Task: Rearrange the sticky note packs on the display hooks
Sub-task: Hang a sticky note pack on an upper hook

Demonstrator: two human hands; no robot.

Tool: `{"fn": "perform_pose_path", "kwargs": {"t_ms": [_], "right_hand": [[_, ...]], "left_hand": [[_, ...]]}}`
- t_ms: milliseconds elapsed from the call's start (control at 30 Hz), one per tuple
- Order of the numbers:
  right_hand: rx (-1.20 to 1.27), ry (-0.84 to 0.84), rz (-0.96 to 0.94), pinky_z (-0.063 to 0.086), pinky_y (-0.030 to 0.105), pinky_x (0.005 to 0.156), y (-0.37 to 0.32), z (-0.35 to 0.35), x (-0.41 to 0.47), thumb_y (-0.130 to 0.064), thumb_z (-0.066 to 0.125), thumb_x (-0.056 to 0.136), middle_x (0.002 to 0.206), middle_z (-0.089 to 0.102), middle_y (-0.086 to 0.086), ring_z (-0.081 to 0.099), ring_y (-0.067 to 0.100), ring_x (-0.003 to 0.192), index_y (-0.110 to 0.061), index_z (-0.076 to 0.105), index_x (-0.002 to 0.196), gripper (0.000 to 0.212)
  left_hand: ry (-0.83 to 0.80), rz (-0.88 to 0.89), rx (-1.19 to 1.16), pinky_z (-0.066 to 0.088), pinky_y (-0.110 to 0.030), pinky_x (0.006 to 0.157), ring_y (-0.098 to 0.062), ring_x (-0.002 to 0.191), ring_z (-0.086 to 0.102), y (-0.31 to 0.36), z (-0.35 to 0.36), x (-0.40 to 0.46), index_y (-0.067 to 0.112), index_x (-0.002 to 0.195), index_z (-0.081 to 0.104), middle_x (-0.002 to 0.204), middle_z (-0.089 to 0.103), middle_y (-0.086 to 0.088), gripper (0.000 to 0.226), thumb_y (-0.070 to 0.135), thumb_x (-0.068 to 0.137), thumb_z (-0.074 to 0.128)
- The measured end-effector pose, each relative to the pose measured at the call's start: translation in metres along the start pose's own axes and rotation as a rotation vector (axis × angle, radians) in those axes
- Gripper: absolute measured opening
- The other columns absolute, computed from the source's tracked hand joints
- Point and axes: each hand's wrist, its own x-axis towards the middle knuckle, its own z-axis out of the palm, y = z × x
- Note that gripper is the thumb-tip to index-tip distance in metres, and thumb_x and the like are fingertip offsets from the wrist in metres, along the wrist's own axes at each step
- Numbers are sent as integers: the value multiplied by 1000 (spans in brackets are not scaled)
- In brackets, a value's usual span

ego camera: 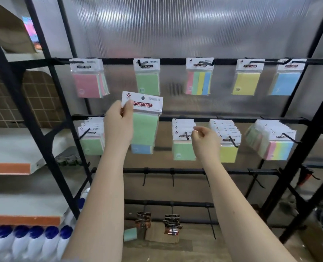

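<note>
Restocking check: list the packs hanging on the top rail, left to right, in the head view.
Pink sticky note pack → green sticky note pack → four-colour striped sticky note pack → yellow sticky note pack → blue sticky note pack.
</note>
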Motion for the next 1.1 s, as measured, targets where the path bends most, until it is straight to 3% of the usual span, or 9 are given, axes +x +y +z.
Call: {"fn": "perform_pose_path", "kwargs": {"t_ms": [100, 233, 333, 467, 633, 733, 933, 1100], "right_hand": [[-26, 22, -6, 34, 7, 50, -5, 12, 3, -18, 46, 94, 123, 63, 2, 50, 2, 67, -13, 61, 123, 33], [-27, 46, 11, 32, -4, 50, -9, 25, -2, -15, 47, 93, 110, 68, 5, 62, 15, 80, -13, 62, 122, 33], [-31, 30, 35, 35, 3, 55, -9, 32, -4, -15, 46, 94, 114, 67, 3, 57, 11, 82, -13, 61, 124, 33], [-38, 18, 59, 35, 18, 76, -8, 38, -2, -17, 46, 94, 125, 61, 1, 53, 7, 99, -14, 60, 124, 33], [-62, 16, 66, 31, 9, 57, -5, 42, 0, -18, 46, 94, 123, 62, -1, 49, 0, 82, -16, 61, 123, 33], [-59, 14, 67, 33, 14, 66, -5, 44, 1, -18, 46, 93, 122, 62, -1, 48, 2, 84, -17, 62, 122, 33], [-49, 34, 50, 33, 14, 67, -7, 43, 4, -16, 47, 93, 120, 63, 0, 47, 2, 88, -16, 62, 121, 32], [-70, 55, 41, 34, 3, 55, -5, 43, 5, -15, 46, 93, 118, 64, -3, 49, -3, 77, -16, 62, 120, 31]], "left_hand": [[12, 71, -61, 24, -23, 51, -14, 59, 30, 0, -6, 23, 1, 76, 45, 64, 37, -2, 38, 32, 98, 45], [27, 117, -133, 23, -25, 54, -15, 61, 29, 4, -7, 49, -2, 77, 48, 65, 35, -5, 37, 29, 98, 48], [-26, 101, -163, 25, -28, 57, -12, 59, 30, 10, 0, 69, 11, 71, 43, 64, 36, 1, 33, 30, 98, 48], [-66, 94, -209, 29, -28, 58, -8, 56, 33, 15, 11, 90, 20, 67, 40, 63, 39, 6, 33, 29, 98, 47], [-37, 110, -165, 21, -19, 46, -5, 49, 25, 13, 19, 107, 20, 60, 30, 56, 30, 8, 42, 28, 97, 50], [-23, 127, -161, 21, -18, 44, -4, 45, 24, 9, 22, 111, 20, 59, 27, 54, 27, 8, 44, 24, 95, 51], [-12, 140, -169, 21, -18, 45, -4, 44, 27, -3, 28, 111, 16, 60, 34, 53, 30, 7, 39, 23, 94, 51], [-20, 127, -218, 17, -22, 47, -6, 47, 23, -15, 36, 112, 11, 64, 37, 52, 28, 7, 36, 26, 93, 51]]}}
